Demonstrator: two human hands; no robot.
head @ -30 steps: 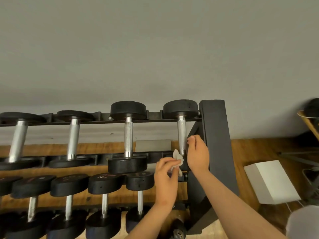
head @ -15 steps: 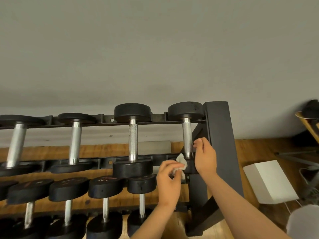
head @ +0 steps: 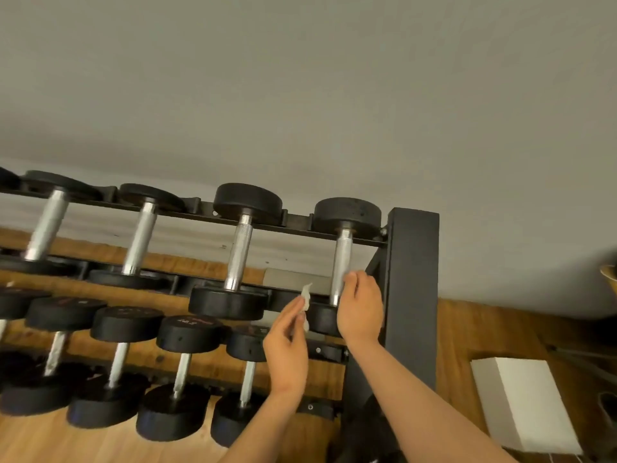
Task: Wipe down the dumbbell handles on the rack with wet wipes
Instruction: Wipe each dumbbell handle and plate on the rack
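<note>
Wet wipe [head: 305, 296]: a small crumpled white piece, held up just left of the upright post [head: 412, 295] of the rack, level with the post's middle, and clear of the nearest handle.
Left hand [head: 287, 349]: left of the post and lower than the wipe. Its thumb and fingertips are closed on the wipe's lower end in a pinch.
Rightmost top handle [head: 342, 259]: a silver bar directly left of the post, running from the far black head [head: 347, 215] near the post's top down to a near head mostly hidden behind the right hand.
Right hand [head: 360, 309]: between the wipe and the post. Its curled fingertips touch the right side of that handle near its lower end; I cannot tell whether they close round it.
Other top-row dumbbells: three more silver handles further left of the post, the nearest being the second dumbbell [head: 238, 252], each lying across the rack's two rails.
Lower-row dumbbells [head: 187, 362]: smaller black-headed ones, left of the post and below the top row.
White box [head: 524, 402]: right of the post, on the wooden floor [head: 457, 332].
Grey wall [head: 300, 95]: behind and above the post.
</note>
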